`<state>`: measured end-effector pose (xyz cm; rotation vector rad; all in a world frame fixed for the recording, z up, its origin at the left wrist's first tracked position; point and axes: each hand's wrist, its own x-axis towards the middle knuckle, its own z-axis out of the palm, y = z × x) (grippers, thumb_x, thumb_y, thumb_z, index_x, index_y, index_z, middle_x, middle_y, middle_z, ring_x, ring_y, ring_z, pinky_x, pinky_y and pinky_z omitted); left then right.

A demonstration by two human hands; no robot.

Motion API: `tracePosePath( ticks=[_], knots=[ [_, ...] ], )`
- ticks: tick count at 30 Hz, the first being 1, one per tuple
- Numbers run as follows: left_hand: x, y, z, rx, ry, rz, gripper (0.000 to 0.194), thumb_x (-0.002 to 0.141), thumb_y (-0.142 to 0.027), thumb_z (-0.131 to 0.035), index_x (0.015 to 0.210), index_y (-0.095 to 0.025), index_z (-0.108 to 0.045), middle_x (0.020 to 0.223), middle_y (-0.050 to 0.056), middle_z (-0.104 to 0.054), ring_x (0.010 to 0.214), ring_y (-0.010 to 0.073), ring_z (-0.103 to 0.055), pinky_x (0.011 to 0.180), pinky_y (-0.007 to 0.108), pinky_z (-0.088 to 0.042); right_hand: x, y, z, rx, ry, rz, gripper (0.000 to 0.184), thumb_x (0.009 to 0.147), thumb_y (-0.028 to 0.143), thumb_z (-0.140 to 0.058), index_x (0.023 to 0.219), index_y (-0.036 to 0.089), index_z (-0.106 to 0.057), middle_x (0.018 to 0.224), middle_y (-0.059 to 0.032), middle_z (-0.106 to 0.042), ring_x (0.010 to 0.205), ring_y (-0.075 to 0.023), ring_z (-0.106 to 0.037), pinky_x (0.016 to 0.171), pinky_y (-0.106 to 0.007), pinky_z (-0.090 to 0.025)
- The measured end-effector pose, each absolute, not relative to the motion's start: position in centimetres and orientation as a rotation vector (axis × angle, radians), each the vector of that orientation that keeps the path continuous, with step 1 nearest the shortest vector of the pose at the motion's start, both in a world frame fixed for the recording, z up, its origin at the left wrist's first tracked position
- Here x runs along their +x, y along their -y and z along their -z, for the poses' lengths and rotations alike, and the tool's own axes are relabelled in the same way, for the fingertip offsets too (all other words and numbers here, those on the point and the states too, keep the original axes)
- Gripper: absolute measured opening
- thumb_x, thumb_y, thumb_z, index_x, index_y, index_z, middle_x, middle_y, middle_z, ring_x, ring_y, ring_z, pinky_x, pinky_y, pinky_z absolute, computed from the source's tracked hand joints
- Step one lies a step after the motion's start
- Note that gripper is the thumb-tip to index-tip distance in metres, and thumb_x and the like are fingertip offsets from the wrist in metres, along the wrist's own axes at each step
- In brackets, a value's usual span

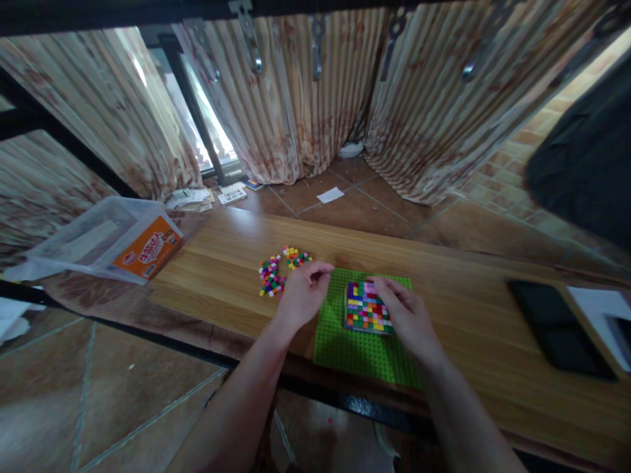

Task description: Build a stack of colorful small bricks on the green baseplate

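A green studded baseplate (365, 361) lies on the wooden table, and on it sits a squarish block of small multicoloured building bricks (365, 306). My right hand (405, 314) rests over the block's right side, its fingers bent and their tips at the upper right part. Whatever those fingers grip is hidden. Just left of the block, my left hand (304, 294) hovers at the baseplate's left edge with its fingers curled toward the thumb. Anything between them is too small to make out. Beside this hand, loose bricks lie in two piles, one to the left (271, 276) and one behind (296, 257).
A clear plastic box (93, 253) with an orange label stands off the table's left end. On the right of the table (463, 295) lie a dark tablet (559, 328) and white paper (599, 309). Curtains (315, 112) hang beyond the table.
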<state>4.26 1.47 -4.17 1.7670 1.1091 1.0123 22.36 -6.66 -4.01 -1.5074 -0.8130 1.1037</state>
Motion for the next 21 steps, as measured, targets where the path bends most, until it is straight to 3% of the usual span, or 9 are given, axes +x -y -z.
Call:
tracePosePath(
  ticks=[5, 11, 21],
  knots=[
    [-1.0, -4.4, 4.1, 1.877, -1.382, -0.978, 0.018, 0.078, -0.008, -0.058, 0.079, -0.016, -0.073, 0.077, 0.002, -0.074, 0.072, 0.0148, -0.067, 0.070, 0.026, -0.052, 22.5, 6.7, 4.7, -1.573, 0.884, -1.020, 0.058, 0.077, 0.071, -0.067, 0.101, 0.020, -0.077, 0.091, -0.0058, -0.077, 0.081, -0.0232, -0.071, 0.069, -0.032, -0.055],
    [-4.3, -4.7, 3.5, 2.016, -1.621, -0.581, 0.016, 0.078, -0.012, -0.059, 0.075, -0.016, -0.074, 0.066, 0.000, -0.068, 0.063, 0.0132, -0.059, 0.062, 0.024, -0.042, 22.8, 6.6, 5.0, -1.689, 1.016, -0.913, 0.058, 0.082, 0.071, -0.059, 0.101, 0.020, -0.078, 0.092, -0.0055, -0.078, 0.081, -0.0237, -0.071, 0.072, -0.034, -0.055],
    [-3.4, -3.8, 3.2, 2.190, -1.628, -0.312, 0.021, 0.075, -0.008, -0.060, 0.080, -0.021, -0.075, 0.093, 0.003, -0.075, 0.086, 0.0183, -0.067, 0.080, 0.029, -0.049, 23.0, 6.7, 5.2, -1.708, 1.059, -0.913, 0.058, 0.085, 0.071, -0.056, 0.103, 0.020, -0.078, 0.096, -0.0061, -0.078, 0.083, -0.0243, -0.070, 0.075, -0.035, -0.054]
  ],
)
